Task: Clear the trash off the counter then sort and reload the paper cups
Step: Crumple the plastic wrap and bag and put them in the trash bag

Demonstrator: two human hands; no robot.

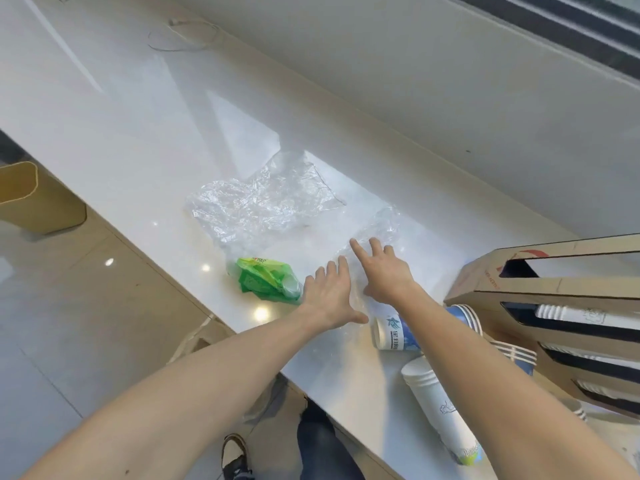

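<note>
On the white counter [145, 140] lies a large crumpled clear plastic sheet [259, 202]. A second clear plastic wrap [377, 230] lies to its right, under my hands. My left hand [329, 296] is flat with fingers spread, beside a crumpled green wrapper [266, 278]. My right hand [384, 271] rests fingers apart on the clear wrap. A stack of blue-printed paper cups [394, 330] lies on its side below my right forearm. A stack of white cups [443, 410] lies near the counter's front edge.
A cardboard cup dispenser [554, 289] with slots holding cups stands at the right. More striped cups [516, 355] lie against it. A beige bin [27, 199] stands on the floor at the left. The wall runs along the counter's back.
</note>
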